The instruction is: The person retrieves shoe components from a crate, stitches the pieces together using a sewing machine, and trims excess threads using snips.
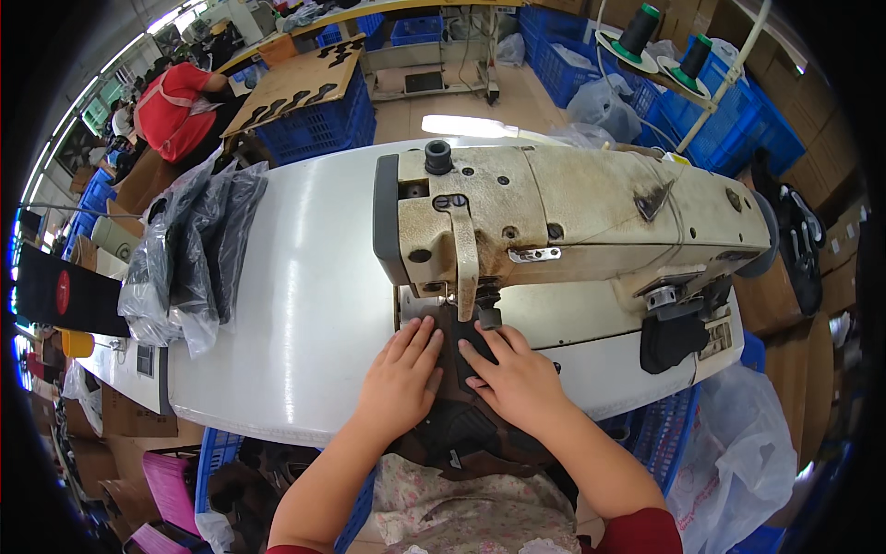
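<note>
A dark brown-and-black piece of sewn material (461,429) runs from the presser area of a sewing machine (572,208) to the table's near edge and hangs toward my lap. My left hand (403,374) lies on its left side, fingers stretched forward and close together, fingertips beside the machine's bed plate. On the other side, my right hand (517,374) rests with fingers spread, its fingertips pressing the material just below the machine head. Neither hand is wrapped round anything. The machine head hides the needle and the stitching spot.
Plastic-wrapped dark pieces (194,249) lie at the left of the white table (286,351). A black scrap (672,343) sits under the machine's right end. Thread cones (637,32) stand on a rack behind. Blue crates (318,120) are beyond, with a person in red (171,111) bending at far left.
</note>
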`<state>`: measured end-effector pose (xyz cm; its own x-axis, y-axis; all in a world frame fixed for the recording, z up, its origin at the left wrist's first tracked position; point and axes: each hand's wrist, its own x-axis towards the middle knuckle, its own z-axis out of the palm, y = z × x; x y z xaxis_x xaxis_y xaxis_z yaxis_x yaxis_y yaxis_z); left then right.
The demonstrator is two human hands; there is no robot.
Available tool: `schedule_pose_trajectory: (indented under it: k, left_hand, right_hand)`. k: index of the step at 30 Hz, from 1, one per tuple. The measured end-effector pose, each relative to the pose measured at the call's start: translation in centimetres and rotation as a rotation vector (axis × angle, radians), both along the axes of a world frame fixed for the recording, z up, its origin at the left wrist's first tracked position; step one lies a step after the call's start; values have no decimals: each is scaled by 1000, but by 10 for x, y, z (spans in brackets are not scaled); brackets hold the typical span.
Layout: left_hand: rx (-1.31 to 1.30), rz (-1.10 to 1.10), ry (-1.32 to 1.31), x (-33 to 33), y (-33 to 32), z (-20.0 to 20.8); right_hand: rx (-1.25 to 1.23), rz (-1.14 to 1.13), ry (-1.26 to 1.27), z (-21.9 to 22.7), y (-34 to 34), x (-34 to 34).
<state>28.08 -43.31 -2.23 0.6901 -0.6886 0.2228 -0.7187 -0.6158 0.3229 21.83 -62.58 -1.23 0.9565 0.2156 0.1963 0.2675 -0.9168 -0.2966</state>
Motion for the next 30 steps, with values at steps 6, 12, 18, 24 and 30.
schedule_pose_trajectory:
  k: [6, 12, 18, 24, 30]
  left_hand:
    - [27, 11, -13, -1, 1, 1]
    - [35, 7, 7, 0, 0, 2]
    - [64, -8, 4, 0, -2, 2]
    - [81, -13, -10, 8, -3, 3]
    - [77, -31, 19, 17, -4, 2]
  right_hand:
    - [8, 26, 35, 3, 0, 0]
    - [7, 41, 16, -1, -4, -1]
    - [-8, 53, 84, 4, -2, 1]
    - [-7, 56, -14, 3, 0, 8]
    - [21, 52, 24, 3, -2, 12]
